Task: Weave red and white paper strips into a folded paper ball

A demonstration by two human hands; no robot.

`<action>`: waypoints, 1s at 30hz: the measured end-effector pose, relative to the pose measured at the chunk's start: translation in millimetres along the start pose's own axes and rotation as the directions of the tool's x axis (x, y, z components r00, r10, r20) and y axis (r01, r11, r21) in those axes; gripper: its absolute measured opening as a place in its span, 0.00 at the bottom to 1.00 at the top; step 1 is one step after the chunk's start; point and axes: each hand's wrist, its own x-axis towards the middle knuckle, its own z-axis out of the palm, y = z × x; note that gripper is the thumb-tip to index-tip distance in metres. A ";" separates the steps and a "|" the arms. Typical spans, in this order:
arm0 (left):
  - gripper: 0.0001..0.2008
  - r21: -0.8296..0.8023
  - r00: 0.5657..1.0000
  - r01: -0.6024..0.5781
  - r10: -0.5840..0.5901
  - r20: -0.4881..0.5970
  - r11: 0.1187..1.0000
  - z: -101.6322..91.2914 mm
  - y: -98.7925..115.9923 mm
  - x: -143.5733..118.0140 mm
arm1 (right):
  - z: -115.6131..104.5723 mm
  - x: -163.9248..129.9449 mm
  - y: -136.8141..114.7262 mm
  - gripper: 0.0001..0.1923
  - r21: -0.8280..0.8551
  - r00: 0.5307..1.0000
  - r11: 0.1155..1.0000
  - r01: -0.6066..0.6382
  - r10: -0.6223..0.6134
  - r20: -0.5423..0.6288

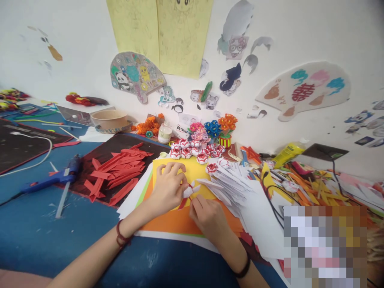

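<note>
My left hand (168, 186) and my right hand (207, 216) meet over stacked yellow and orange paper sheets (180, 218). Together they pinch a small red and white folded paper piece (189, 193). A pile of folded white paper strips (229, 186) lies just right of the hands. Finished red and white paper flowers (195, 151) sit in a cluster behind the sheets. Folded red paper strips (118, 172) are heaped on a dark mat to the left.
A blue glue gun (54, 178) lies at the left on the blue table. A paper bowl (109, 119), a small jar (165, 133) and colourful paper flowers (214, 129) stand near the wall. Scraps, cables and a yellow glue bottle (288, 153) crowd the right side.
</note>
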 end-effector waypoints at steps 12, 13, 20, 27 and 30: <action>0.07 -0.205 0.997 0.055 -0.041 0.069 0.977 3.4 -4.0 -4.7 | 0.5 -4.4 -3.1 0.18 0.045 0.987 0.988 -0.151 0.148 0.070; 0.06 -0.242 0.997 0.048 -0.033 0.067 0.969 3.4 -4.8 -6.3 | 1.1 -4.5 -3.2 0.18 0.049 0.984 0.985 -0.168 0.165 0.071; 0.15 -0.369 0.993 0.060 -0.020 0.113 0.928 12.9 -14.5 -15.6 | -2.2 -1.4 2.1 0.22 0.327 0.958 0.912 -0.249 0.182 0.222; 0.20 -0.258 0.987 -0.001 0.043 0.158 0.966 15.4 -16.6 -19.8 | -6.3 -6.9 20.8 0.22 0.165 0.900 0.894 -0.417 0.382 0.208; 0.24 -0.207 0.983 -0.046 0.081 0.167 0.977 20.0 -15.8 -20.0 | -1.0 -7.5 18.3 0.19 0.105 0.915 0.938 -0.331 0.291 0.280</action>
